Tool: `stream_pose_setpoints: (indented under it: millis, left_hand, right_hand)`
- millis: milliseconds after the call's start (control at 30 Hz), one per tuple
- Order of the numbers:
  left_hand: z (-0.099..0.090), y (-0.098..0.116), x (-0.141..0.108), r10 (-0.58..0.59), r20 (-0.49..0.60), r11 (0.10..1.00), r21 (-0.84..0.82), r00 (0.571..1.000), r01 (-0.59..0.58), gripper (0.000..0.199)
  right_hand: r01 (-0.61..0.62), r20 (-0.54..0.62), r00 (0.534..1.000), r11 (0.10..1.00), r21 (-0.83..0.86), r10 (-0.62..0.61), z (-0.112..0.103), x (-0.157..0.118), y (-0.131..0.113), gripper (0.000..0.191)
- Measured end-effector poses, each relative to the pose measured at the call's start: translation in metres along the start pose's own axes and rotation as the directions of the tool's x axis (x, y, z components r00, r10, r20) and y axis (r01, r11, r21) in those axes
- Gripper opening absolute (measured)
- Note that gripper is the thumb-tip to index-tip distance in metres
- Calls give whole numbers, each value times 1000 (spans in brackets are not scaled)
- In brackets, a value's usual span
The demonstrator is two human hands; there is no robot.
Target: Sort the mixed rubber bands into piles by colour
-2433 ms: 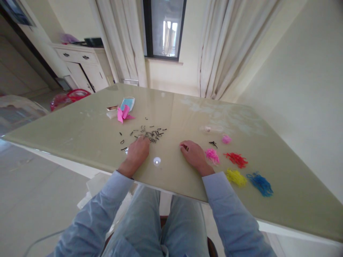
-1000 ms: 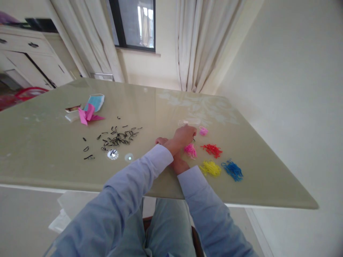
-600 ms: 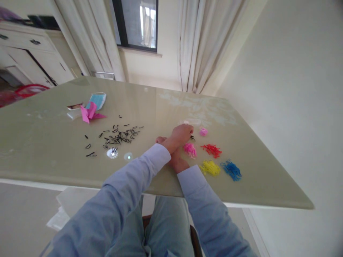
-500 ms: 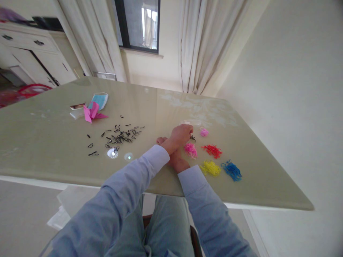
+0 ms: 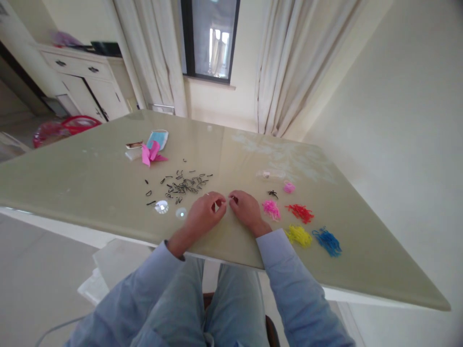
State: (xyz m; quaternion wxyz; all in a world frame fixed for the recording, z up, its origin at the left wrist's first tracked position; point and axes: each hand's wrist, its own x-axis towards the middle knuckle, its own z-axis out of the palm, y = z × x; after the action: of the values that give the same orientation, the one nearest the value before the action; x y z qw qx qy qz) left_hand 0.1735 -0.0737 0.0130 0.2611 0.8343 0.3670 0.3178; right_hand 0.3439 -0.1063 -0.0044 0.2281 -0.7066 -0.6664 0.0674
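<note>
My left hand (image 5: 207, 212) is over the table with thumb and fingertips pressed together; what they pinch is too small to name. Close to its right, my right hand (image 5: 247, 208) is also in a pinch, its contents hidden. Loose black bands (image 5: 188, 185) are scattered beyond my left hand. To the right of my right hand lie a small black bunch (image 5: 272, 193), a pink pile (image 5: 271, 210), a red pile (image 5: 300, 213), a yellow pile (image 5: 299, 235) and a blue pile (image 5: 327, 241). A pink bundle (image 5: 289, 187) sits behind them.
On the table (image 5: 119, 193), a blue mask (image 5: 157, 140), folded pink paper (image 5: 152, 154) and a small clear packet (image 5: 133, 153) lie at the back left. A clear plastic piece (image 5: 269, 174) is beyond my right hand. Two round light spots show near the black bands.
My left hand has come back from across my right arm, near the small black bunch, to the left. The hands are now uncrossed, fingertips close together. The camera view has shifted.
</note>
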Motion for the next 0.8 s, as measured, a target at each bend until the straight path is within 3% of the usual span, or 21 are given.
stream_pose_setpoints:
  millis: [100, 200, 300, 433, 600, 800]
  left_hand:
    - [-13, -14, -26, -3, 82, 1000, -7, 997, 4, 11]
    - [-18, -22, -35, -82, 102, 982, -160, 991, 97, 15]
    - [-19, -28, -33, -196, 86, 871, -442, 977, 214, 23]
    - [-22, -31, -33, -292, 34, 687, -688, 956, 234, 31]
    - [-26, -31, -35, -357, 2, 602, -765, 934, 231, 33]
    - [-22, -33, -35, -342, 6, 630, -741, 940, 234, 33]
  right_hand:
    - [0, -34, 999, 997, 75, 2, 3, 2, -7, 20]
    - [21, -46, 999, 991, 135, -15, 11, 9, -20, 20]
    - [51, -18, 999, 982, 179, -49, 21, 22, -35, 23]
    - [72, 46, 996, 988, 135, -78, 33, 49, -53, 29]
    - [-6, 83, 996, 998, -70, 12, 37, 81, -61, 31]
    - [-14, 106, 994, 995, -97, 24, 40, 93, -54, 22]
